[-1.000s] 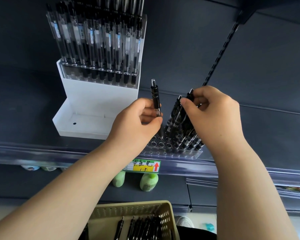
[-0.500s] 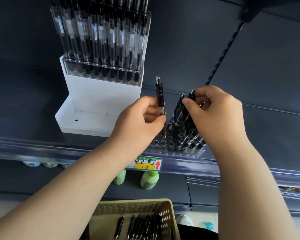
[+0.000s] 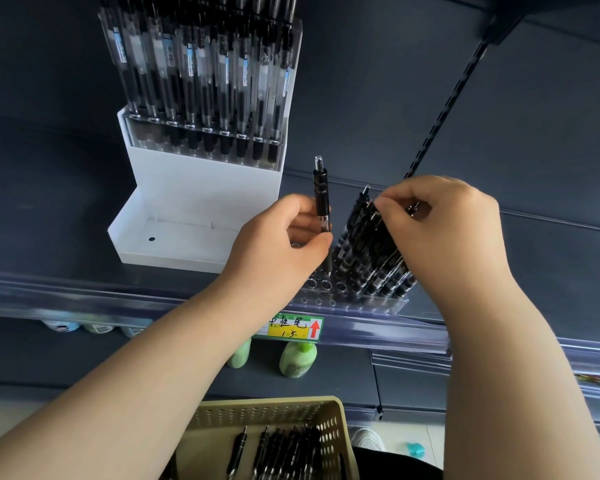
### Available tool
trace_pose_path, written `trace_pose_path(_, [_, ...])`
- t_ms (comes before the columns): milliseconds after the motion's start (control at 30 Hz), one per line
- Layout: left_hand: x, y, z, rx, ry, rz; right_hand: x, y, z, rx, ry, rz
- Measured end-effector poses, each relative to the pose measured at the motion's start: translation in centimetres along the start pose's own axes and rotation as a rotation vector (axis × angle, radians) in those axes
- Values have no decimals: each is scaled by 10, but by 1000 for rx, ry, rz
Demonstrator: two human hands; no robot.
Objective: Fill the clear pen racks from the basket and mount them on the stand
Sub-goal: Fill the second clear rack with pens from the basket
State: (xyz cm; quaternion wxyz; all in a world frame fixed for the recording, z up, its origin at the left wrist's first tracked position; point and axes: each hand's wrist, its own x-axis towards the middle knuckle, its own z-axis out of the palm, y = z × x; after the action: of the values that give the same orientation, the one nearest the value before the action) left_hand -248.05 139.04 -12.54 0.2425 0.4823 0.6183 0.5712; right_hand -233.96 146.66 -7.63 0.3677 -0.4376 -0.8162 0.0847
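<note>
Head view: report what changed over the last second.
The left hand eased its pen slightly down and right; the tip now sits at an empty hole of the clear rack, not yet pushed in. Nothing was grasped or released. The right hand still grips the tops of the racked pens. The white stand and basket are unchanged.

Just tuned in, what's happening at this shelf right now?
A person is loading a clear rack on the shelf edge. The left hand pinches one black pen upright, tip down at the rack's open holes. The right hand grips the tops of the standing pens filling the rack's right side. The white stand carries one full rack on its upper step. More pens lie in the basket below.
</note>
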Motion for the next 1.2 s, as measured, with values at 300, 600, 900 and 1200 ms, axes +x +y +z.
trace_pose_path(300, [1,-2,16,37,-45,57,-6,-5,-1,-94,-55,-84])
trace_pose_path(600, [0,-17,32,326,-129,86,-7,-4,3,-60,-14,-55])
trace_pose_path(900, [2,-26,38,500,-145,102,-7,-1,2,5,34,-3])
trace_pose_path(1200, [-2,-29,41,601,-158,144,-6,8,-4,31,68,46])
